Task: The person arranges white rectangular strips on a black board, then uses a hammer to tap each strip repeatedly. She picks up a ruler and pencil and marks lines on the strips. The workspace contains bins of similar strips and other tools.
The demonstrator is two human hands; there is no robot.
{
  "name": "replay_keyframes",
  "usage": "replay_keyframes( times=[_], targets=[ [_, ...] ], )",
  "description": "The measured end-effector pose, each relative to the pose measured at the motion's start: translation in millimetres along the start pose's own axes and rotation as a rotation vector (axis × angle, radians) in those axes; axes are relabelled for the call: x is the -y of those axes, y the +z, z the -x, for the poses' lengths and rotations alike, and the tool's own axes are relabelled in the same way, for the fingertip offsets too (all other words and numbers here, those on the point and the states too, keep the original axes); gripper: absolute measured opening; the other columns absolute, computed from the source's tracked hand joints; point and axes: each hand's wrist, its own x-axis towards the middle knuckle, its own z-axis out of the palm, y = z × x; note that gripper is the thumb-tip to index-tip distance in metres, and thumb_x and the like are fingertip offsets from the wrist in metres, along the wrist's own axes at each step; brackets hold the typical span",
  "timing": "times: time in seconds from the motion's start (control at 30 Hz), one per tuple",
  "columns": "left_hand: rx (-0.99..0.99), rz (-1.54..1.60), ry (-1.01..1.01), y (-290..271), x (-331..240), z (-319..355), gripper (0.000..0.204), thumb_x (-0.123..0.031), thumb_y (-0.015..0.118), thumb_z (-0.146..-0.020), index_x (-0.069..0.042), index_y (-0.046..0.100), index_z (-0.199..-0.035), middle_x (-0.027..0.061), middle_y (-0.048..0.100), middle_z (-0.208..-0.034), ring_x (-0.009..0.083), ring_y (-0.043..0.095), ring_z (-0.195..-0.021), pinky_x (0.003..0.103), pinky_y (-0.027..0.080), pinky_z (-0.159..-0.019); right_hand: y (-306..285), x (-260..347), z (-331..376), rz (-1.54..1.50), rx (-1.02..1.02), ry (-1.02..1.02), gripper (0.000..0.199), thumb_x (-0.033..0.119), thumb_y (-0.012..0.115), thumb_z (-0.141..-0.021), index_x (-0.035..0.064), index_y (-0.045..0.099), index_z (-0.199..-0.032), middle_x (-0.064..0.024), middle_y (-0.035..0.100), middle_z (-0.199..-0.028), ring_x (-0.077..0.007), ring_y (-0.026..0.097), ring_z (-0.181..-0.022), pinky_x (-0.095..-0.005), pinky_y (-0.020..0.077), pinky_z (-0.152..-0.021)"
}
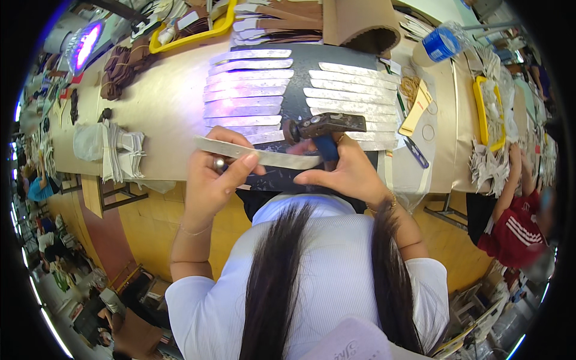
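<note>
Surface: a dark grey mat [301, 66] is laid on a tan-covered worktable [162, 120].
Left hand [231, 165]: clamped on a long, pale, flat strip [282, 158], extended toward the right hand [351, 167].
Dark metal hammer with blue handle [333, 125]: gripped in the right hand, head uppermost.
Similar pale strips [243, 95]: laid in two columns beyond both hands.
</note>
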Motion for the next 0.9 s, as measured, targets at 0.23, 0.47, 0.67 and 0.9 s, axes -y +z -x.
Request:
replay_keyframes(
  times=[0.23,0.47,0.67,0.9],
  targets=[
    [0.155,0.196,-0.318,34,55,-9,0.013,-0.01,0.066,-0.094,-0.002,0.06,-0.102,0.0085,0.069,-0.078,-0.0002,0.039,-0.05,0.018,0.029,-0.045,-73,-12,59,-0.241,-0.105,0.469,0.031,0.019,0.083,-0.081,0.0029,0.061,-0.097,-0.0014,0.065,-0.076,-0.0077,0.064,-0.058,-0.0195,0.0443,-0.044],
    [-0.089,-0.618,0.06,23,96,-4,0.017,-0.006,0.072,-0.089,-0.003,0.07,-0.105,0.0057,0.062,-0.077,0.0136,0.057,-0.068,0.027,0.044,-0.061,-116,-48,82,0.099,-0.154,0.544,0.027,0.016,0.079,-0.084,0.0,0.065,-0.101,-0.0013,0.064,-0.073,-0.0068,0.062,-0.056,-0.0212,0.0447,-0.043],
    [-0.241,-0.881,0.125,-4,99,-13,0.023,-0.007,0.074,-0.086,-0.007,0.071,-0.109,0.0106,0.056,-0.099,0.0259,0.06,-0.074,0.036,0.048,-0.063,-119,-56,67,0.332,-0.126,0.486,0.029,0.017,0.078,-0.084,0.0005,0.068,-0.105,-0.0031,0.062,-0.072,-0.0103,0.058,-0.057,-0.0265,0.0477,-0.054],
    [-0.226,-0.872,0.139,-14,106,-16,0.015,-0.008,0.075,-0.086,-0.006,0.071,-0.1,0.0064,0.056,-0.094,0.0185,0.059,-0.076,0.031,0.048,-0.065,-123,-66,70,0.484,-0.207,0.17,0.03,0.012,0.076,-0.084,-0.001,0.067,-0.109,-0.0075,0.055,-0.105,-0.0123,0.058,-0.084,-0.026,0.0483,-0.054]
  ],
)
